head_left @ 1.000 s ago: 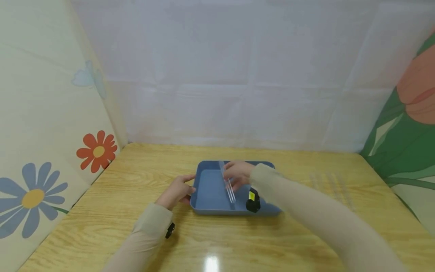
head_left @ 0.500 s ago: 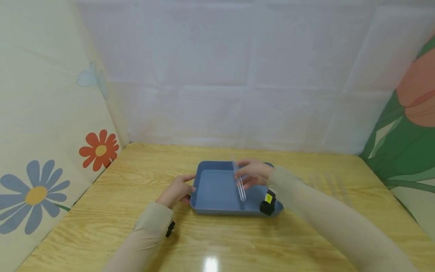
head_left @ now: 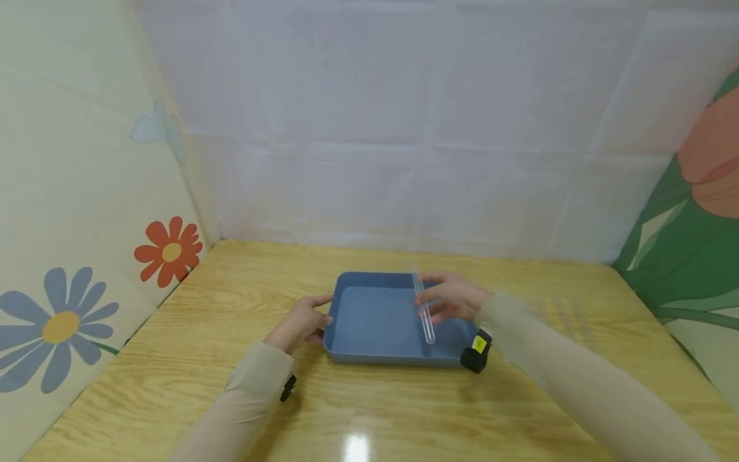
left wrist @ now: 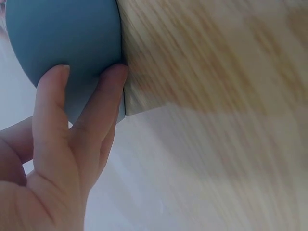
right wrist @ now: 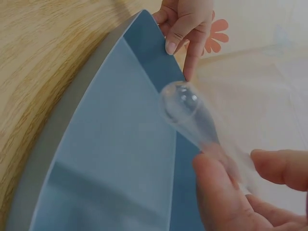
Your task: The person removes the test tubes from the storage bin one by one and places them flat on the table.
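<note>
A shallow blue tray (head_left: 369, 324) lies on the table in the head view. At its left end my left hand (head_left: 297, 324) grips the wall; the right wrist view shows its thumb over the rim and fingers on the outside, and in the left wrist view fingertips press the tray's outer side (left wrist: 82, 38). Over the tray's right half my right hand (head_left: 456, 298) pinches a clear test tube (head_left: 428, 328) between thumb and fingers. The tube tilts, its rounded end (right wrist: 180, 103) pointing down towards the near side. It looks transparent and holds no visible contents.
Several clear tubes (head_left: 568, 321) lie faintly visible on the wooden table (head_left: 190, 333), right of the tray and partly behind the right sleeve. A white cloth (head_left: 369, 128) hangs behind the table, with flower-printed cloths at both sides.
My right hand has moved rightward across the tray with the test tube, from its middle towards its right end. The left hand has stayed at the tray's left wall.
</note>
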A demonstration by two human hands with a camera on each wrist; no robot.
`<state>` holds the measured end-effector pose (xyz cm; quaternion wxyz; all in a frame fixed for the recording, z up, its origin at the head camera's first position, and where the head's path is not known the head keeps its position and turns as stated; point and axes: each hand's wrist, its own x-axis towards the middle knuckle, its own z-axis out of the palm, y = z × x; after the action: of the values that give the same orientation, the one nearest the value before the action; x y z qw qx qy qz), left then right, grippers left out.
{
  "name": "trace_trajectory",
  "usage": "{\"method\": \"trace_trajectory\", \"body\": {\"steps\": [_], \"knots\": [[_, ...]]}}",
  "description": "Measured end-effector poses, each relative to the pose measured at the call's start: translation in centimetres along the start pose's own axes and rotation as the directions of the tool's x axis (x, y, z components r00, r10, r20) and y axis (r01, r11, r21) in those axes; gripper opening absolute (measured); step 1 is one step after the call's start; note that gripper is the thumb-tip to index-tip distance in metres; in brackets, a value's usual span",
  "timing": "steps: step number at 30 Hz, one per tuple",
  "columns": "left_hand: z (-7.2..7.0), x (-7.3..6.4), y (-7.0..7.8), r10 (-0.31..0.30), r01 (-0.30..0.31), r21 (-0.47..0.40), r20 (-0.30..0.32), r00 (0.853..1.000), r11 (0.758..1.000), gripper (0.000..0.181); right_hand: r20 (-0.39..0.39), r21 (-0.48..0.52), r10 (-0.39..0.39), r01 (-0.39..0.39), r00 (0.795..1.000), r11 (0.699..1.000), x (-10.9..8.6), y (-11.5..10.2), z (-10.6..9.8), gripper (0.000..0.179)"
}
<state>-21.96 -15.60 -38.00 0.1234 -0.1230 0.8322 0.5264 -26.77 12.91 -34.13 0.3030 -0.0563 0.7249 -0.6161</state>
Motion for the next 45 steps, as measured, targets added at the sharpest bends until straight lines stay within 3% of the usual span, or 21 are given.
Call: {"method": "trace_trajectory", "body": {"steps": [15,26,45], "knots": [[0.0,-0.2,0.1,0.004,-0.004,0.011,-0.012,1.000,1.000,0.056,-0.025,0.012,-0.014,0.014,1.000,1.000,-0.3,0.6,-0.7,0.063],[0.2,-0.3,0.4,0.012,-0.011,0.034,-0.008,1.000,0.999,0.057,-0.031,-0.013,-0.016,0.016,0.999,1.000,-1.7,0.8,-2.0,0.066],[-0.2,-0.1,1.4,0.020,-0.023,0.098,0.034,0.999,0.995,0.057,-0.052,-0.006,-0.014,0.014,0.999,1.000,-3.6,2.1,-4.2,0.069]]}}
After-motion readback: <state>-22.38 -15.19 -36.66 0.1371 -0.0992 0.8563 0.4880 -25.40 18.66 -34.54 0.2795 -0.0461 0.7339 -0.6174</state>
